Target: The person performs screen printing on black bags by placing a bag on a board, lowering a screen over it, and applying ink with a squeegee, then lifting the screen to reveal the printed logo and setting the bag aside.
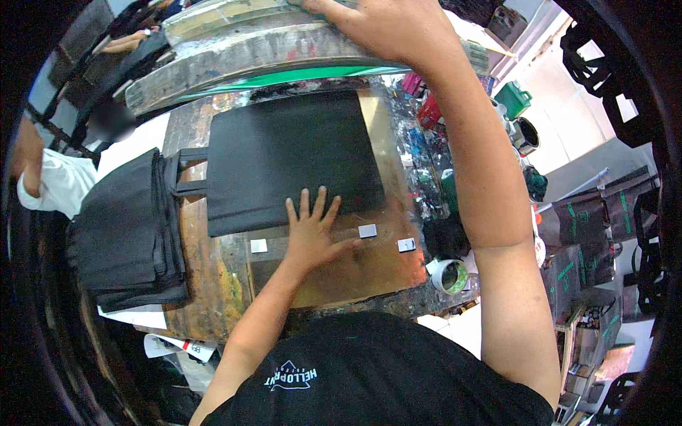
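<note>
A black fabric tote bag (284, 149) lies flat on a brown board (320, 280), its handles pointing left. My left hand (310, 231) is open, fingers spread, with the fingertips on the bag's near edge and the palm over the board. At the top of the view, my right hand (394, 32) is on a worn wooden screen-printing frame (263, 60), which stands raised beyond the bag with a green strip along its lower side. The thumb side of that hand lies along the frame; its other fingers are mostly hidden or cut off. Small white pads (367, 231) sit on the board near my left hand.
A stack of black bags (128, 227) lies at the left of the paint-stained table (213, 298). On the right are an open paint tub (450, 275), a green container (513, 99) and printed black bags (575, 220). Another person's white sleeve (60, 181) shows at far left.
</note>
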A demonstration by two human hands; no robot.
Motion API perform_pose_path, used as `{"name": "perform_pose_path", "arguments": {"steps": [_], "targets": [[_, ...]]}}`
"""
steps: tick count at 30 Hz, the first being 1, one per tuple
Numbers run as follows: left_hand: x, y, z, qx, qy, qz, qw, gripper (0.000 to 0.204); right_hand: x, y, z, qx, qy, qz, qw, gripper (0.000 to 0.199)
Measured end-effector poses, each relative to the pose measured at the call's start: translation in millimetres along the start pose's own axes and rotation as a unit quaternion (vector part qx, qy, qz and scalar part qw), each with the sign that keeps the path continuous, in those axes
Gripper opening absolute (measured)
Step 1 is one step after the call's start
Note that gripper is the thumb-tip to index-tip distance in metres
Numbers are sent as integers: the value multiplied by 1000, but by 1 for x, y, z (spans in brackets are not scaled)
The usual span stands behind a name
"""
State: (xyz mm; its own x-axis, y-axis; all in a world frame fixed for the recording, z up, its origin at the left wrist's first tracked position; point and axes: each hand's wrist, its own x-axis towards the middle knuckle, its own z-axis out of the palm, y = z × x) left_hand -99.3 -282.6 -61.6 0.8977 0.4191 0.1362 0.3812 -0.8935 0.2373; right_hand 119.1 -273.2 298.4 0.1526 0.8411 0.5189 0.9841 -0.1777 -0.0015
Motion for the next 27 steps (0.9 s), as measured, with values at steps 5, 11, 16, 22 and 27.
{"name": "perform_pose_path", "arguments": {"steps": [5, 11, 16, 22, 27], "targets": [[18, 49, 20, -23, -6, -8, 1000, 107, -9, 0, 5, -14, 18, -15, 1000, 72], [6, 66, 28, -37, 31, 0, 999, 105, -14, -3, 0, -9, 16, -7, 1000, 71], [-4, 66, 25, -77, 60, 23, 995, 98, -14, -4, 7, -32, 28, 2, 999, 72], [0, 30, -39, -163, 187, -79, 965, 71, -15, -22, -6, 12, -60, 35, 998, 71], [-11, -57, -157, -593, 401, -90, 692, 107, -60, -1, 39, -81, 199, -93, 972, 57]]}}
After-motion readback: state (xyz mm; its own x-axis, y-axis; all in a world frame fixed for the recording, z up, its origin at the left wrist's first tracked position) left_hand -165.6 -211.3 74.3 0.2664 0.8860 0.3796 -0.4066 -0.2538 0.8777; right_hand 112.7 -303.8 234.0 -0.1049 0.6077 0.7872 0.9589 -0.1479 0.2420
